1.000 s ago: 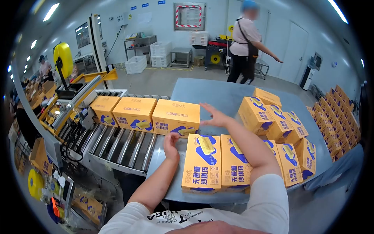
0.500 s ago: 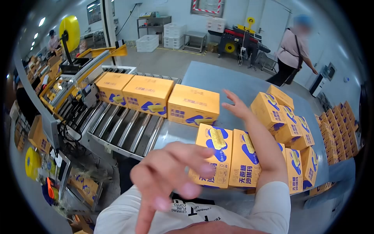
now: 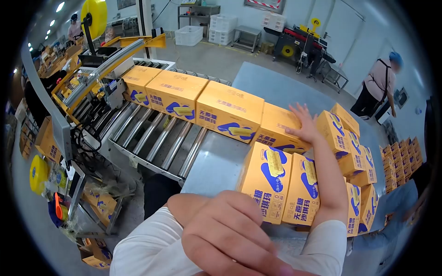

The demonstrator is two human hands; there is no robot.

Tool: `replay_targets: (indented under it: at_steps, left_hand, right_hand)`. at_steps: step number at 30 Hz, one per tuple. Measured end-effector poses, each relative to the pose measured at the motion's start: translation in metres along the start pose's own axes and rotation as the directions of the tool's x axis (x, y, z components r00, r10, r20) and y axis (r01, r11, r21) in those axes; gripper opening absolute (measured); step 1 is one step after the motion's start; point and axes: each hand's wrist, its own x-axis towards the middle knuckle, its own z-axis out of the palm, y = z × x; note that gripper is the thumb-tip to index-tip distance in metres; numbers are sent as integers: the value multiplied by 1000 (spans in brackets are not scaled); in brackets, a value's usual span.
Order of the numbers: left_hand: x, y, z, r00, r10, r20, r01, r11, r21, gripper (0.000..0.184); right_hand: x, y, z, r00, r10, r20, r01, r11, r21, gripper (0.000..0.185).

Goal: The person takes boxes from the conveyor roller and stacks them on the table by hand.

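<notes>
At the left, yellow reel [image 3: 93, 19]: above the machine frame [image 3: 156, 42]; no legible writing.
Rollers [image 3: 175, 145]: run from the machine up to the steel table [image 3: 214, 158].
Leftmost box [image 3: 137, 85]: lying on rollers, left end just beside the machine.
Second box [image 3: 177, 92]: next in row, on rollers; faint lettering on top, blue patch on side.
Left hand [image 3: 225, 230]: close to the camera, fingers curled together; cannot tell if it grips anything.
Third box [image 3: 230, 108]: at the roller/table join; top reads 无蔗糖沙琪玛 (sugar-free sachima).
Line-up: looks partway. Four boxes in row; at least eight more upright on the table outside it.
Front pair [image 3: 271, 179]: standing on end, side by side; 无蔗糖 in large blue characters, food picture, small panel with "0". Brand mark too faint to read.
Fourth box [image 3: 281, 124]: on the table, end of row, behind the front pair; side print mostly hidden.
Right hand [image 3: 301, 124]: fingers spread apart, resting on the fourth box's right end, not wrapped round it.
Rear group [image 3: 352, 152]: four boxes, same blue print.
Right-hand pair [image 3: 353, 207]: past the forearm, same print, partly covered.
Co-worker [image 3: 380, 85]: standing beyond the table.
Stacked cartons [image 3: 403, 158]: far right, print too small.
</notes>
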Motion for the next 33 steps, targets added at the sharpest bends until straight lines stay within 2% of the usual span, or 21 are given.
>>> replay_targets:
  at_steps: [3,5,6,7,9,10,11,12,13,14,16,17,19,22,23,25,26,27,30,31,33]
  left_hand:
    - [-3,-12,1,986,155,-66,-150,985,82,25]
    - [0,-19,2,967,234,-98,-220,966,138,23]
    - [0,-20,2,963,244,-112,-226,963,150,23]
    - [-1,-18,-1,971,225,-88,-209,966,155,19]
    - [-1,-8,-15,987,158,3,-157,974,162,10]
    - [-1,-4,-21,991,111,68,-121,978,167,12]
    - [-1,-10,-18,975,221,-11,-215,956,198,9]
    - [-1,-23,-10,940,329,-87,-302,923,237,15]
    - [0,-23,-9,928,350,-127,-313,918,243,19]
    - [1,-23,-8,914,371,-166,-324,912,250,23]
    - [5,-10,-13,944,278,-178,-244,950,194,20]
    - [4,-6,-16,950,249,-186,-218,961,173,17]
    - [-3,-5,-24,940,268,-209,-237,958,163,4]
    - [-7,1,-28,936,242,-257,-208,966,152,4]
    - [-15,-1,-28,906,317,-279,-269,943,196,14]
    - [-32,-9,-30,828,469,-308,-383,874,301,35]
    - [-35,-8,-28,827,450,-336,-386,890,243,36]
    - [-33,-7,-28,823,440,-359,-395,898,195,36]
    - [-27,-8,-30,781,459,-423,-464,880,100,35]
    - [-25,-9,-32,764,467,-445,-491,868,68,34]
    - [-15,-4,-32,765,434,-475,-434,893,118,32]
  right_hand:
    - [3,-2,3,999,-35,41,35,999,-16,117]
    - [6,4,6,990,-123,63,120,992,41,119]
    - [6,5,7,984,-163,72,158,985,71,120]
    - [4,7,7,991,-134,0,134,990,41,120]
    - [1,7,5,985,-84,-148,83,996,-15,120]
    - [-1,-4,-2,979,20,-204,-41,994,-99,118]
    - [-5,-17,-9,957,115,-266,-166,970,-176,116]
    - [-10,-36,-20,922,200,-332,-290,925,-246,114]
    - [-17,-59,-33,916,226,-330,-328,897,-296,99]
    - [-11,-47,-28,951,244,-191,-289,919,-268,94]
    - [7,-19,-18,964,248,93,-227,954,-194,84]
    - [3,-20,-11,984,169,61,-154,967,-201,76]
    - [5,-35,-14,996,52,78,-39,986,-162,86]
    - [9,-68,-18,973,-195,125,196,981,1,103]
    - [9,-80,-19,950,-284,131,276,958,73,109]
    - [20,-98,-5,941,-285,181,271,958,97,117]
    - [29,-105,5,932,-298,209,282,954,104,122]
    - [34,-107,20,953,-260,153,231,955,184,121]
    - [39,-106,17,957,-258,130,257,966,26,120]
    - [35,-113,8,952,-299,63,299,954,7,119]
    - [24,-140,-27,934,-338,-116,322,937,-136,113]
